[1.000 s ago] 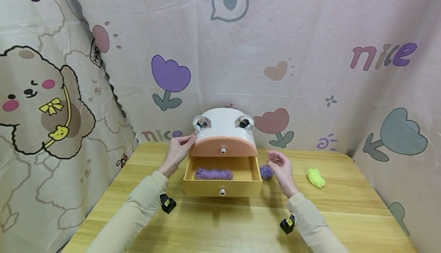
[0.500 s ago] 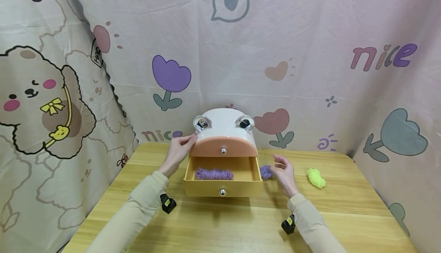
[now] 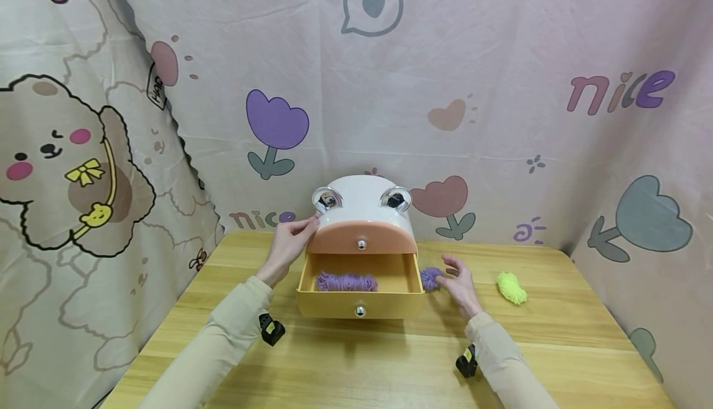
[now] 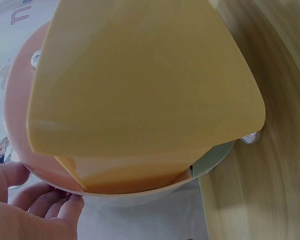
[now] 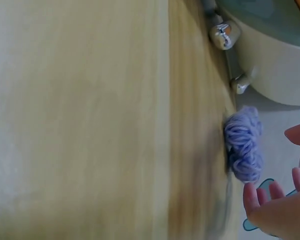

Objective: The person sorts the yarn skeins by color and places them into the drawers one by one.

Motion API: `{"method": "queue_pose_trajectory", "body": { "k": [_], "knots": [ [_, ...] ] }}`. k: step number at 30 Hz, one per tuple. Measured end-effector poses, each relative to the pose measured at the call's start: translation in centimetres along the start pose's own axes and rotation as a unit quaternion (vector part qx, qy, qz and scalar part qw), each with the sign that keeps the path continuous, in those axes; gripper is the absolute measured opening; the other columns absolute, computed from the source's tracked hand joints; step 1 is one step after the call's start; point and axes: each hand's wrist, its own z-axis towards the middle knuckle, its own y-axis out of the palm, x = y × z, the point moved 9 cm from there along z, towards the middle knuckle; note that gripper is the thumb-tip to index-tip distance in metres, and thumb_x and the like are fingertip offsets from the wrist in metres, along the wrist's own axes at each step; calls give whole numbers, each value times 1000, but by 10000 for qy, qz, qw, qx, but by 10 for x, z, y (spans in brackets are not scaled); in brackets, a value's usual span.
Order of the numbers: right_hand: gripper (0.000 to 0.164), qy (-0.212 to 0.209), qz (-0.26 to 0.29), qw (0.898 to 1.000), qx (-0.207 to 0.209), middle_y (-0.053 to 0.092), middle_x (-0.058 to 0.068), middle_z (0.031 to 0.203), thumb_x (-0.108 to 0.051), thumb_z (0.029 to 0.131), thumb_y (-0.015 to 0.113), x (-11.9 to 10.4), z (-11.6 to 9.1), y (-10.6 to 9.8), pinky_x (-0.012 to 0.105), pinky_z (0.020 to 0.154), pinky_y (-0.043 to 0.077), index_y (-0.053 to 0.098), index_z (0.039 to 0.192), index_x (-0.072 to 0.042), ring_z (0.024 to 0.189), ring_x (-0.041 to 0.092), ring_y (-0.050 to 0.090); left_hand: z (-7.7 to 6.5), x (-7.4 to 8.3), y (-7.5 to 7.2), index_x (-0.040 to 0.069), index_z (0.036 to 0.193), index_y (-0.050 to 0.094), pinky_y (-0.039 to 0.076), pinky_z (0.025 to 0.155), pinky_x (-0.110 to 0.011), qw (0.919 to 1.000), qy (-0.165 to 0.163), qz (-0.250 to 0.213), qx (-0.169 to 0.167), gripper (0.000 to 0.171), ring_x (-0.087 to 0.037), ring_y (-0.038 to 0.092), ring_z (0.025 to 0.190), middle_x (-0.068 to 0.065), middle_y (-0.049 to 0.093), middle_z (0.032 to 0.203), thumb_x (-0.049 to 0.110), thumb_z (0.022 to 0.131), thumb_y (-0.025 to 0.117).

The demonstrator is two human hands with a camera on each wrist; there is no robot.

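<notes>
A frog-faced desktop drawer box (image 3: 363,197) stands on the table with a white top and a pink upper drawer (image 3: 334,236). Its yellow lower drawer (image 3: 390,305) is pulled out and bears a purple yarn skein (image 3: 346,282). My left hand (image 3: 286,245) holds the box's left side below the eye; the left wrist view shows bent fingers (image 4: 42,200) at its rim. Beside the box on the right lies a second purple yarn skein (image 5: 244,144), partly hidden in the head view. My right hand (image 3: 460,282) is right next to it, thumb and fingers apart, gripping nothing.
A neon yellow yarn skein (image 3: 510,288) lies farther right on the wooden table (image 3: 356,365). Behind the table hangs a printed cloth (image 3: 356,99), and another printed cloth (image 3: 56,310) covers the left side.
My right hand has moved slightly right and down, lowering toward the purple skein beside the box. My left hand, the box and the other skeins have stayed put.
</notes>
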Motion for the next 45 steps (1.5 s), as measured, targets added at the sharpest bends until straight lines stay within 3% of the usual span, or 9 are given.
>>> {"method": "queue_pose_trajectory", "body": {
  "k": [12, 22, 29, 37, 45],
  "knots": [
    [72, 13, -175, 9993, -330, 37, 30, 155, 11, 79, 62, 11, 5, 4, 49, 114, 37, 39, 147, 7, 139, 46, 39, -1, 1, 0, 0, 134, 60, 44, 115, -47, 10000, -25, -37, -21, 41, -36, 54, 136, -17, 59, 140, 24, 101, 62],
    [71, -28, -384, 9975, -586, 45, 36, 147, 15, 79, 60, 15, 6, 8, 27, 100, 45, 40, 146, 10, 134, 48, 47, -1, 1, 0, 0, 134, 60, 44, 114, -46, 10000, -41, -20, -15, 41, -36, 54, 136, -17, 59, 140, 24, 101, 62],
    [70, -25, -456, 9973, -569, 49, 36, 143, 16, 77, 63, 16, 7, 9, 25, 97, 47, 43, 144, 11, 130, 45, 51, 0, -1, 0, 0, 134, 60, 45, 114, -45, 10000, -65, -22, 1, 41, -35, 54, 136, -16, 60, 140, 24, 100, 62],
    [69, 1, -463, 9975, -533, 53, 37, 136, 15, 75, 65, 18, 8, 10, 12, 85, 45, 45, 141, 14, 122, 39, 56, 0, 0, 0, 1, 134, 61, 46, 113, -45, 10000, -35, -25, 12, 40, -34, 56, 135, -15, 60, 139, 24, 101, 62],
    [69, 27, -529, 9971, -538, 54, 36, 137, 17, 73, 64, 21, 9, 9, 11, 84, 44, 47, 140, 14, 119, 36, 57, -1, 1, -1, 0, 133, 61, 45, 113, -46, 10000, 8, -27, 20, 40, -35, 56, 134, -16, 60, 138, 23, 101, 62]
  ]
}}
